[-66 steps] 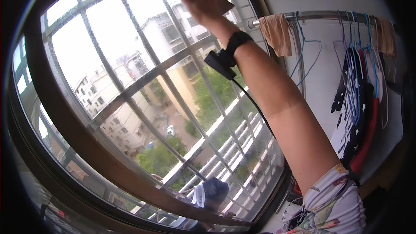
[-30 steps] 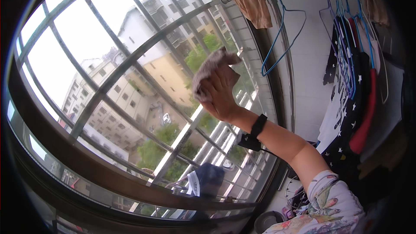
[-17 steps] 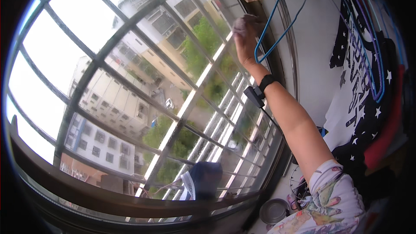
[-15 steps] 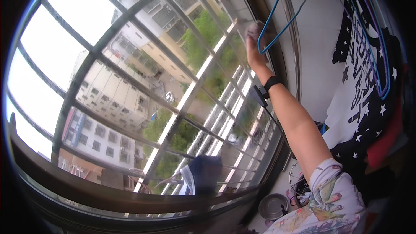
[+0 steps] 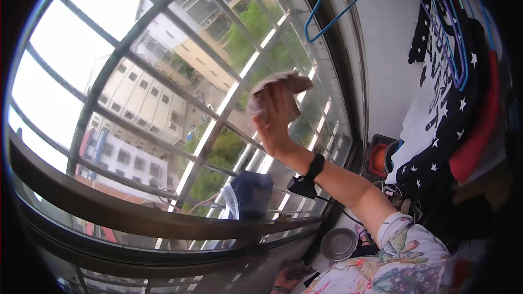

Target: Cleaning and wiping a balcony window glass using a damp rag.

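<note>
My right hand (image 5: 277,125) is raised in front of the barred window (image 5: 215,121), its fingers pressed over a crumpled greyish-brown cloth (image 5: 297,83). It looks to be against the glass, and cloth and fingers are slightly blurred. A black wristband with a small dark box (image 5: 303,186) sits on that wrist. At the lower edge, my left hand (image 5: 283,281) is partly in view and wears a bracelet. Its fingers are closed on a dark greyish cloth (image 5: 298,270); the rest of that arm is cut off.
A blue wire hanger (image 5: 321,31) dangles beside the window frame. Star-patterned black and white clothing (image 5: 430,103) hangs at the right. A dark blue garment (image 5: 255,195) is near the bars. Lower down are a metal basin (image 5: 339,244) and a dark bin (image 5: 377,158).
My right hand has moved with its cloth from the window's right edge, beside the hanger, down and left to the middle of the pane. My left hand has come into view below.
</note>
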### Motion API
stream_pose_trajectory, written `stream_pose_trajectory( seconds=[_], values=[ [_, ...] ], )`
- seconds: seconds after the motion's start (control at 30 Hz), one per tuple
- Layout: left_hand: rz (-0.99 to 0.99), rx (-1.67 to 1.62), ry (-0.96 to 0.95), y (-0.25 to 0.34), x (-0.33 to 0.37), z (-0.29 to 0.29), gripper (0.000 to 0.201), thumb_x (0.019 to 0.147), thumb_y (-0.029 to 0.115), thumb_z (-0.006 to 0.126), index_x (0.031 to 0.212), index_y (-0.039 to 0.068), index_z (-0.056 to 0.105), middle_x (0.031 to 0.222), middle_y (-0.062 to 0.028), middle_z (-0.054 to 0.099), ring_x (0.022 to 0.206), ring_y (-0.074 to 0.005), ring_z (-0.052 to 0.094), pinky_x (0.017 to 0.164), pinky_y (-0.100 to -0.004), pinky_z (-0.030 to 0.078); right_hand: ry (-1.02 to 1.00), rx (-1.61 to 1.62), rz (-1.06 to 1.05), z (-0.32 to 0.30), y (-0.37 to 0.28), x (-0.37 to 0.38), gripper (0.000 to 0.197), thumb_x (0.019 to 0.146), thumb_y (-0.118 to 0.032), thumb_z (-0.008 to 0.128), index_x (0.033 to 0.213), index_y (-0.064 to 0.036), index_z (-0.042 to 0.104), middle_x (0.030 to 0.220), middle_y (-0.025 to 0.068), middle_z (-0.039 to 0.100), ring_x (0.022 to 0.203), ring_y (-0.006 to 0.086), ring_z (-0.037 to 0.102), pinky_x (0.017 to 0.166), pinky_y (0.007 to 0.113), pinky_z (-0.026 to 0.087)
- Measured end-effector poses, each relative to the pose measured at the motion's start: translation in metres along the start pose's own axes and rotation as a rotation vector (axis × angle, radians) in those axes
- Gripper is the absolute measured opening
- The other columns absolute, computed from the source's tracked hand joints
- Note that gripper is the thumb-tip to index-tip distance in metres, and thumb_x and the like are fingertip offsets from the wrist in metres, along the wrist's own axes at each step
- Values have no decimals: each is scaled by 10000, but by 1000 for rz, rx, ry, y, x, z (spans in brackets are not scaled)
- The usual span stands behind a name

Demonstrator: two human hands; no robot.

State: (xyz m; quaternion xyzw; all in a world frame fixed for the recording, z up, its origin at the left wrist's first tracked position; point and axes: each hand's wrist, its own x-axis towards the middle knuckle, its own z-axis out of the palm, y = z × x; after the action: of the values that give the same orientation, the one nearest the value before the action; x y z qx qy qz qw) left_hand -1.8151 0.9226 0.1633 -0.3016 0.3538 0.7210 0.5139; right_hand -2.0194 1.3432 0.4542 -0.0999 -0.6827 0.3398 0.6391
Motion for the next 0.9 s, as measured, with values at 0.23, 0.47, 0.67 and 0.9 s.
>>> stream_pose_trajectory(
  seconds=[0.23,0.47,0.67,0.9],
  values=[
    [113,8,-85,-3,22,-19,453,854,297,493,1144,-45,427,1083,-239,541,1032,-436,505,906,-614,374,-34,-19,-199,-4,48,23,581,892,-395,319,1261,54,329,1332,260,277,1249,430,231,1028,478,166],
    [-29,-63,65,-16,-7,37,415,805,146,455,1208,47,444,1231,-183,471,1186,-351,401,1002,-503,289,162,-262,497,-30,273,-108,395,868,-242,387,1142,32,459,1205,253,409,1118,402,368,985,425,262],
    [-7,-160,281,-12,-18,35,353,811,141,476,1153,53,463,1245,-167,459,1197,-347,389,1011,-530,260,98,86,390,-11,120,-64,399,876,-264,421,1104,59,470,1256,228,363,1116,337,407,961,391,305],
    [49,-135,190,-9,-15,26,410,827,172,440,1221,60,416,1275,-163,433,1198,-359,386,1023,-530,235,-34,163,-104,-18,-36,-2,309,760,-136,602,1057,-68,552,1126,162,465,1093,359,400,905,440,322]
  ],
)
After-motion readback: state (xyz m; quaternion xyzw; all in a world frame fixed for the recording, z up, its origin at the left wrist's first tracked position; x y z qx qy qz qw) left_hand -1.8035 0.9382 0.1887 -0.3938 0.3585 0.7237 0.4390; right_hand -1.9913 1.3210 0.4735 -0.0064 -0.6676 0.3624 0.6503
